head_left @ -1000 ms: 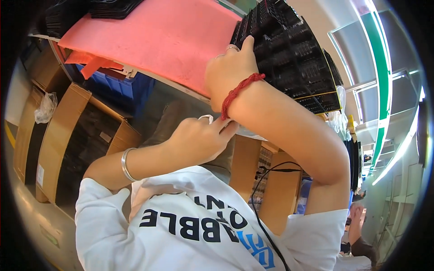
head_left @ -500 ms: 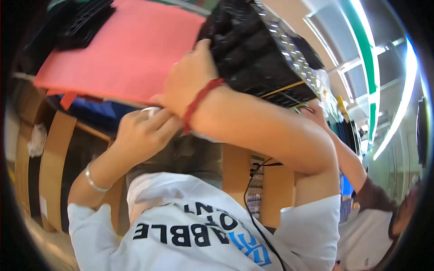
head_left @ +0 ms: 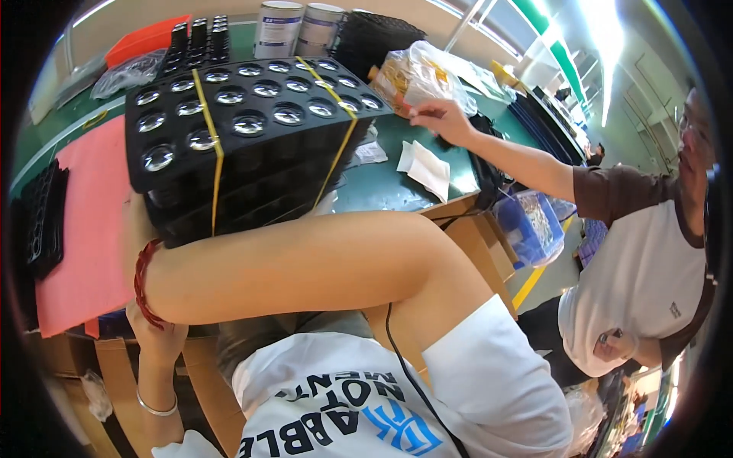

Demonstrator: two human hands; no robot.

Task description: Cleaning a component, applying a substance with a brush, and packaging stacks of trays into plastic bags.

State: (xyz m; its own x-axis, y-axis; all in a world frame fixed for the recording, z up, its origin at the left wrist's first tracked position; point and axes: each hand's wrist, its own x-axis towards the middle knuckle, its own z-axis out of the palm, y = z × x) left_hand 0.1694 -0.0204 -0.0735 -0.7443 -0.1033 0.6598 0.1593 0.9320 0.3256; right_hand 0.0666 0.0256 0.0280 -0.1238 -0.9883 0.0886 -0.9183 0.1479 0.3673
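A tall stack of black trays (head_left: pixel 256 175) stands close before me, bound by two yellow bands (head_left: pixel 208 114). Round clear lenses (head_left: pixel 248 122) sit in rows in its top tray. My right forearm, with a red braided bracelet, crosses along the stack's near side. Most of my right hand (head_left: pixel 137 221) is hidden at the stack's left corner, so its fingers do not show. Below that wrist is my left hand (head_left: pixel 162 343), with a silver bangle on its arm; its fingers are hidden behind the red bracelet. A pink sheet (head_left: pixel 88 221) lies left of both hands.
Another person's hand (head_left: pixel 443 122) reaches toward a plastic bag (head_left: pixel 424 72) of orange things. Two cans (head_left: pixel 278 30) and an orange-red tray (head_left: pixel 145 42) stand behind the stack. White paper (head_left: pixel 427 172) lies on the green table (head_left: pixel 389 195). A blue bin (head_left: pixel 527 229) is at the right.
My view has swung, so the stack's lens-filled top now shows. Both my hands appear farther left and are more hidden. The other person's arm now reaches over the table.
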